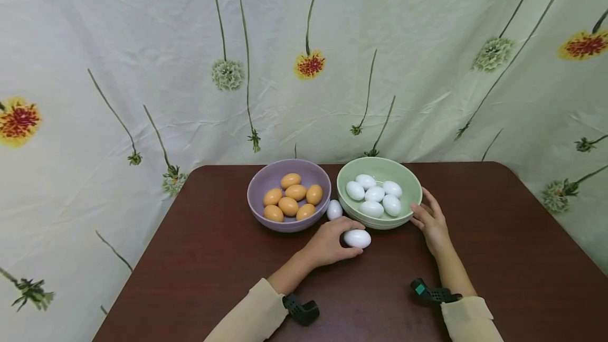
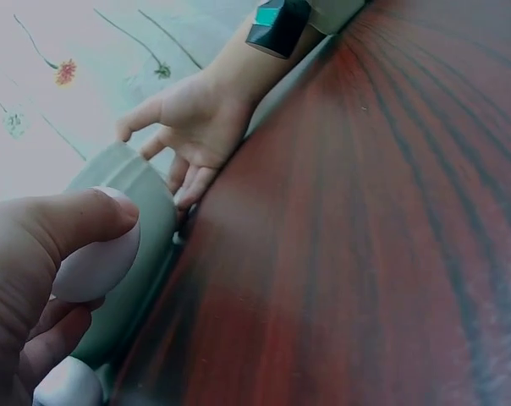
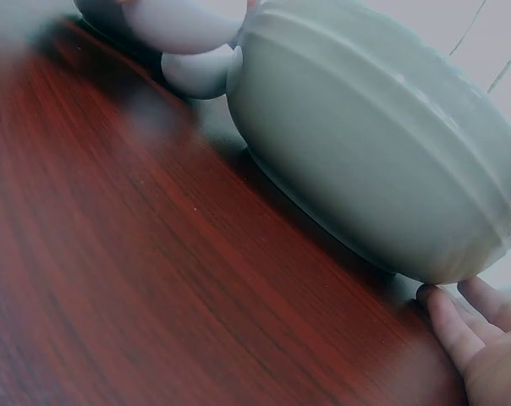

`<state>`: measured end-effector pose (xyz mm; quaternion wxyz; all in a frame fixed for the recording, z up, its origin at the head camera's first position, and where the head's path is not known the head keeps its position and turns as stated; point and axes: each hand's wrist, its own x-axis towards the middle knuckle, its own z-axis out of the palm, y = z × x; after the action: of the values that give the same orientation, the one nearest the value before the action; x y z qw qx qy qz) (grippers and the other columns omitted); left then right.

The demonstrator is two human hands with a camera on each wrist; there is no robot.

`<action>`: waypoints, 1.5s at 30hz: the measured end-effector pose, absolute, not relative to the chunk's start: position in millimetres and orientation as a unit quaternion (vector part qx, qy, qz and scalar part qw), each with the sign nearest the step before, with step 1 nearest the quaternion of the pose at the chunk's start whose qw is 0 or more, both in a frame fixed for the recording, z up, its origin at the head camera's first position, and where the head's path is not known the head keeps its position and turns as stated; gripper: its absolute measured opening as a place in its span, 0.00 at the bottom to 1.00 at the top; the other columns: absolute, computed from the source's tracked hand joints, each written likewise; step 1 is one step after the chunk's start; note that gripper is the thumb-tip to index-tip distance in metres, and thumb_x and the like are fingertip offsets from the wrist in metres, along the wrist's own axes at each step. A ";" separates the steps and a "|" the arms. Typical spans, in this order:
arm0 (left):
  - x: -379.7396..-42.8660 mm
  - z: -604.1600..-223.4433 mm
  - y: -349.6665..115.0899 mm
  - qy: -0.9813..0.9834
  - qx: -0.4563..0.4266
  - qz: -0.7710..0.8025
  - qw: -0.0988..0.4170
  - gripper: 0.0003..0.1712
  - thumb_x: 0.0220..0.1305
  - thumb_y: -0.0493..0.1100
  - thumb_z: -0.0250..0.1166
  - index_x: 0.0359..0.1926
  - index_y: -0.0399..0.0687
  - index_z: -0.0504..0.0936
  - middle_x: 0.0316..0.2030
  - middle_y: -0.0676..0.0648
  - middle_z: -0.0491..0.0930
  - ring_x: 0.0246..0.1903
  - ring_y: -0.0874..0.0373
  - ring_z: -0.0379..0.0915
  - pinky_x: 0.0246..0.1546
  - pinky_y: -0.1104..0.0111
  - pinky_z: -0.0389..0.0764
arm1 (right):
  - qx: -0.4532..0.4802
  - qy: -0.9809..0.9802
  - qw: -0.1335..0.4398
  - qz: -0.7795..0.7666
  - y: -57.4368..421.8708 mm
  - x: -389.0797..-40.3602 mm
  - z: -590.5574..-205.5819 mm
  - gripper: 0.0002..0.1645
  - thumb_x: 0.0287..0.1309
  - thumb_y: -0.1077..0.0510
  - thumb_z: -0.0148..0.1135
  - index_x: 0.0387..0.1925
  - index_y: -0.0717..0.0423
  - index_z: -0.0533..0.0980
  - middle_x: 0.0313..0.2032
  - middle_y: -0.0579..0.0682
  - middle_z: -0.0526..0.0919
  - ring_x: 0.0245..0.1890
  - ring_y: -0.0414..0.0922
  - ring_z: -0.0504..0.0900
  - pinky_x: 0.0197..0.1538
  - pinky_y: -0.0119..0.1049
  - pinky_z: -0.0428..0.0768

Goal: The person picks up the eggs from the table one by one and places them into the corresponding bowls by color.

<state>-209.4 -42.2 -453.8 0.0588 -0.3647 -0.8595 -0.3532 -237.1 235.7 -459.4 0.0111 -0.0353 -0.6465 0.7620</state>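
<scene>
A white egg (image 1: 357, 238) is pinched between the thumb and fingers of my left hand (image 1: 331, 241), just in front of the green bowl (image 1: 347, 206). Another white egg (image 1: 334, 210) sits in the gap between that bowl and the purple bowl (image 1: 254, 199). At the green bowl's right side, my right hand (image 1: 433, 226) grips the rim and outer wall, one digit lapping over the edge. Several white eggs (image 1: 374, 194) lie inside the green bowl. In the right wrist view, fingertips (image 3: 446, 317) touch low on the bowl's side.
Several brown eggs (image 1: 288, 206) fill the purple bowl, left of the green one. Both bowls stand near the back edge of the dark wooden table (image 1: 209, 257). Behind it hangs a flower-printed cloth (image 1: 304, 110).
</scene>
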 end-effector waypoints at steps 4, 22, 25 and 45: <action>-210.1 -447.9 -43.4 -0.855 -0.369 -0.358 0.066 0.24 0.53 0.45 0.75 0.52 0.47 0.81 0.46 0.51 0.80 0.45 0.62 0.75 0.48 0.72 0.73 | -0.032 -0.644 0.015 0.764 235.5 -236.8 -459.3 0.41 0.68 0.57 0.55 0.76 0.52 0.49 0.60 0.60 0.61 0.41 0.34 0.80 0.44 0.26 0.77; -216.9 -427.1 -40.4 -0.843 -0.375 -0.373 0.093 0.23 0.51 0.45 0.76 0.50 0.48 0.82 0.44 0.52 0.82 0.44 0.63 0.75 0.47 0.74 0.73 | -0.030 -0.650 0.012 0.759 234.8 -236.0 -459.1 0.41 0.69 0.57 0.54 0.76 0.52 0.48 0.62 0.61 0.60 0.42 0.34 0.79 0.45 0.25 0.76; -217.7 -423.5 -38.5 -0.841 -0.376 -0.377 0.094 0.23 0.51 0.45 0.76 0.50 0.49 0.82 0.44 0.52 0.82 0.44 0.63 0.75 0.46 0.73 0.73 | -0.030 -0.649 0.013 0.760 235.1 -236.3 -459.5 0.41 0.69 0.57 0.54 0.76 0.52 0.48 0.62 0.61 0.60 0.41 0.34 0.79 0.44 0.25 0.77; -236.4 -405.3 -23.9 -0.827 -0.368 -0.415 0.087 0.24 0.52 0.43 0.75 0.52 0.45 0.82 0.48 0.49 0.82 0.46 0.60 0.76 0.48 0.71 0.74 | -0.030 -0.647 0.015 0.762 235.9 -236.5 -459.4 0.42 0.68 0.56 0.56 0.76 0.53 0.48 0.56 0.55 0.64 0.40 0.34 0.80 0.44 0.26 0.77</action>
<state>-236.4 -23.9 -405.3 0.0871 -0.3676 -0.8275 -0.4154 -236.5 235.9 -459.4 0.0145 -0.0303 -0.6468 0.7620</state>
